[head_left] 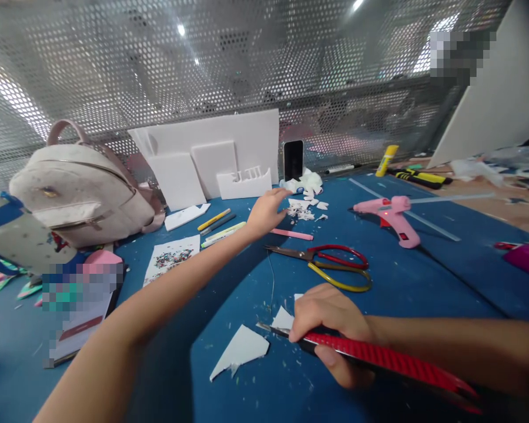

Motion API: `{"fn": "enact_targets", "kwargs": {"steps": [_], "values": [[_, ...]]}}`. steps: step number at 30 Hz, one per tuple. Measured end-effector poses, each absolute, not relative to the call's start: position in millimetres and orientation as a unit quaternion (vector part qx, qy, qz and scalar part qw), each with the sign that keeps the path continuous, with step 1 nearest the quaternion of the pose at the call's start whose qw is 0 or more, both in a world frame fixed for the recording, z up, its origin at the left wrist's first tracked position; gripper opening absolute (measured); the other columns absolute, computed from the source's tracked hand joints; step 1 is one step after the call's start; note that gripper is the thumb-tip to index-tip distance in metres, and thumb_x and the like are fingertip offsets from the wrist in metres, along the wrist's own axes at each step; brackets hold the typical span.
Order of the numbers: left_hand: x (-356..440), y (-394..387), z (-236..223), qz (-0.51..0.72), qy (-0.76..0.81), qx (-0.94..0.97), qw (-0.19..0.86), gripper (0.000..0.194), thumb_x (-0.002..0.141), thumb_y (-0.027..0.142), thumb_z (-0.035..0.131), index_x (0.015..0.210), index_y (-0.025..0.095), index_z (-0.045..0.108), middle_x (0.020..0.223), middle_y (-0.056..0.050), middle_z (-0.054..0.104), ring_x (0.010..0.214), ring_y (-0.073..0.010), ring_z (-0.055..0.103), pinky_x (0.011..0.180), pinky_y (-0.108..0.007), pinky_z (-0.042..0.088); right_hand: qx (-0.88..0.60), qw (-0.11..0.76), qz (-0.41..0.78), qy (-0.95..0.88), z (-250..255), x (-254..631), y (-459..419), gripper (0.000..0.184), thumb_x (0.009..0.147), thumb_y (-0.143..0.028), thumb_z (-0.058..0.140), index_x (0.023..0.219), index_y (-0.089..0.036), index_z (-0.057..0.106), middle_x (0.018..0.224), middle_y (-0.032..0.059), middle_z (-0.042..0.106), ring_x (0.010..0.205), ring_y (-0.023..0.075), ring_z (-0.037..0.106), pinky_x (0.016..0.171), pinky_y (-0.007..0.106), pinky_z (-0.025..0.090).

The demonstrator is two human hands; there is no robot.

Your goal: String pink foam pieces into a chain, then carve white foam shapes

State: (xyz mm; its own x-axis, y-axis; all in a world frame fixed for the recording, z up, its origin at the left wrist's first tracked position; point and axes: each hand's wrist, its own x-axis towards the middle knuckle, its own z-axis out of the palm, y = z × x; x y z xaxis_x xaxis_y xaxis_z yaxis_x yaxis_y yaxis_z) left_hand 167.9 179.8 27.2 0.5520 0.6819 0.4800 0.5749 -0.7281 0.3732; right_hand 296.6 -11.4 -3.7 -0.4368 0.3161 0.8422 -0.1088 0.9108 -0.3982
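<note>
My right hand [330,326] is closed around a red and black utility knife [370,351], its blade out and pointing left. Just beyond the blade tip lies a cut piece of white foam board [242,352] with a ragged lower edge. Another white piece [284,318] shows partly behind my right hand. My left hand [267,212] is stretched far forward with its fingers apart, beside a small heap of white scraps [302,209]. Between my hands rest scissors [317,258] with one red and one yellow handle, and a pink pen [292,234].
White foam sheets [255,132] lean on the perforated metal wall, near a phone [293,160]. A pink glue gun [390,214] with a cord lies to the right, below a glue stick [387,160]. A backpack [83,188], several markers [214,220] and a tablet [86,320] are at left.
</note>
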Motion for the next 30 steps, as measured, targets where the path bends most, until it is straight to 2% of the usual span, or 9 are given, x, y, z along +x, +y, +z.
{"fn": "enact_targets", "kwargs": {"steps": [3,7,11,14,19,22,26,30], "values": [[136.0,146.3,31.2,0.317,0.362,0.868,0.118,0.023,0.088,0.009,0.063,0.110,0.016,0.065,0.117,-0.011,0.063,0.106,-0.0226,0.062,0.094,-0.038,0.051,-0.071,0.523,0.202,-0.825,-5.2,298.1,-11.0,0.021,0.086,-0.029,0.044,0.093,-0.019,0.061,0.058,-0.0033,0.055,0.044,0.0111,0.049,0.048,0.024,0.038],[94.4,75.4,34.1,0.272,0.361,0.871,0.189,0.010,0.089,0.011,0.060,0.096,0.018,0.065,0.095,-0.004,0.067,0.086,-0.0173,0.063,0.081,-0.031,0.052,-0.105,0.509,0.229,-0.823,-5.6,300.8,-9.4,0.018,0.085,-0.028,0.048,0.095,-0.021,0.061,0.061,-0.0029,0.055,0.048,0.0122,0.052,0.050,0.025,0.038],[72.2,14.9,29.9,0.215,0.371,0.867,0.255,0.011,0.090,0.009,0.061,0.093,0.018,0.066,0.089,-0.002,0.067,0.080,-0.0148,0.062,0.072,-0.026,0.051,-0.116,0.503,0.262,-0.816,-4.0,303.7,-7.7,0.019,0.089,-0.033,0.047,0.097,-0.021,0.060,0.066,-0.0012,0.055,0.049,0.0123,0.049,0.049,0.026,0.035],[70.4,-5.3,26.4,0.182,0.366,0.865,0.291,0.014,0.089,0.012,0.066,0.100,0.021,0.068,0.098,-0.003,0.067,0.090,-0.0167,0.062,0.080,-0.029,0.049,-0.124,0.501,0.281,-0.809,-2.7,305.0,-8.2,0.025,0.094,-0.039,0.043,0.096,-0.021,0.060,0.066,-0.0001,0.055,0.049,0.0131,0.049,0.048,0.027,0.034],[84.9,-5.4,22.3,0.148,0.354,0.883,0.269,0.028,0.082,0.032,0.080,0.105,0.023,0.067,0.104,-0.004,0.066,0.098,-0.0230,0.060,0.086,-0.038,0.041,-0.111,0.506,0.268,-0.812,-0.5,303.9,-12.4,0.031,0.098,-0.045,0.039,0.095,-0.022,0.060,0.069,0.0017,0.061,0.052,0.0136,0.053,0.052,0.028,0.039],[93.3,-1.2,20.2,0.141,0.334,0.894,0.262,0.031,0.078,0.028,0.081,0.104,0.022,0.065,0.104,-0.004,0.067,0.096,-0.0228,0.062,0.085,-0.037,0.040,-0.107,0.516,0.252,-0.812,-0.9,302.9,-14.1,0.032,0.099,-0.046,0.039,0.094,-0.022,0.060,0.067,0.0012,0.060,0.053,0.0143,0.054,0.053,0.029,0.040],[93.9,2.6,24.4,0.144,0.319,0.902,0.254,0.037,0.071,0.013,0.077,0.104,0.020,0.062,0.098,-0.001,0.069,0.090,-0.0203,0.064,0.085,-0.037,0.040,-0.102,0.517,0.263,-0.808,-2.3,303.2,-13.4,0.030,0.098,-0.045,0.041,0.096,-0.022,0.061,0.065,0.0005,0.056,0.051,0.0147,0.050,0.052,0.029,0.039],[83.1,5.7,32.5,0.150,0.322,0.904,0.238,0.032,0.077,0.013,0.072,0.106,0.022,0.063,0.094,0.001,0.071,0.086,-0.0191,0.064,0.085,-0.038,0.039,-0.139,0.525,0.335,-0.770,-1.8,304.1,-12.2,0.025,0.098,-0.043,0.044,0.099,-0.021,0.058,0.070,-0.0006,0.052,0.049,0.0115,0.046,0.047,0.026,0.036]]}}
